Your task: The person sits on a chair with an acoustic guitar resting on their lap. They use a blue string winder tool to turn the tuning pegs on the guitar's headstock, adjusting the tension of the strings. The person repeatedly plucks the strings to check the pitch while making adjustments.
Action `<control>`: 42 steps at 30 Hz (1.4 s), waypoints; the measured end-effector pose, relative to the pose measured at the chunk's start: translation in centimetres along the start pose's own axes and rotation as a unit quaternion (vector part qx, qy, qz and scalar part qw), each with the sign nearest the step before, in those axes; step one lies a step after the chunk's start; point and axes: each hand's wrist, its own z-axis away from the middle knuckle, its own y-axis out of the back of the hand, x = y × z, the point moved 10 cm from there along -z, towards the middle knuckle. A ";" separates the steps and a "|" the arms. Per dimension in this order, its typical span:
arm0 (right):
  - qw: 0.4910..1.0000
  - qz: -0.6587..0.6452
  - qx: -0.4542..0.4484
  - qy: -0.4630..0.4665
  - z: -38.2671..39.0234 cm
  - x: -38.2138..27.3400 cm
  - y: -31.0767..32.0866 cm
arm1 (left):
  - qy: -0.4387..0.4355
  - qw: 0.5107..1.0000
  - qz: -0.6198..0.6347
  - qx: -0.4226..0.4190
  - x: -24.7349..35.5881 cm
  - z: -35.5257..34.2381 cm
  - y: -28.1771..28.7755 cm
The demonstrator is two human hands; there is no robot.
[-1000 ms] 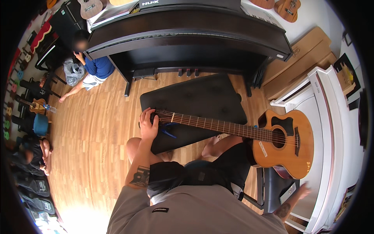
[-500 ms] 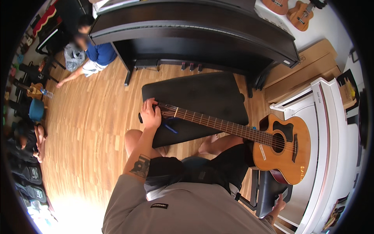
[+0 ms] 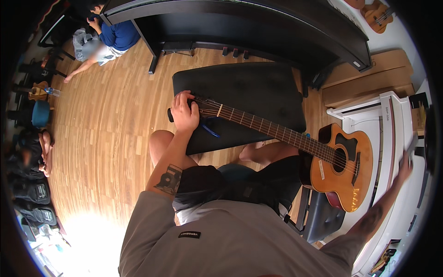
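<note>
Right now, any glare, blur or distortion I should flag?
Head view, lower left: glare blows out the floor; head view, right: the right hand is smeared, its grip unclear, and the white piano bows toward the rim; head view, centre: left hand and guitar look fairly sharp.

The guitar point(image 3: 333, 180) is honey-orange, with a black pickguard point(image 3: 345, 141) and brown neck point(image 3: 265, 128). Left of the guitar, the bench point(image 3: 240, 83) is plain black and the floor point(image 3: 101, 152) light-brown, striped plank by plank. Right of the guitar, one piano point(image 3: 396, 122) is white; above it, boxes point(image 3: 369, 76) are tan.
</note>
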 end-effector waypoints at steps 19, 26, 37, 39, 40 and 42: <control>0.945 0.067 -0.293 0.132 8.0 -45.6 -62.7 | 0.017 1.000 -0.017 -0.014 0.3 -0.3 0.9; 0.961 0.073 -0.225 0.145 7.2 -45.3 -65.3 | 0.015 0.999 -0.029 -0.018 0.2 -0.2 0.7; 0.949 0.121 -0.263 0.127 8.0 -45.5 -65.6 | 0.016 1.000 -0.021 -0.017 0.1 -0.3 0.7; 0.952 0.149 -0.237 0.124 7.9 -45.3 -64.4 | 0.009 1.000 -0.017 -0.015 0.4 -0.6 0.5; 0.957 0.150 -0.216 0.117 9.0 -45.4 -63.5 | 0.007 1.000 -0.013 -0.016 0.5 -0.5 0.6; 0.969 0.141 -0.121 0.165 12.5 -45.8 -60.6 | 0.008 1.000 -0.008 -0.018 0.4 -0.3 0.8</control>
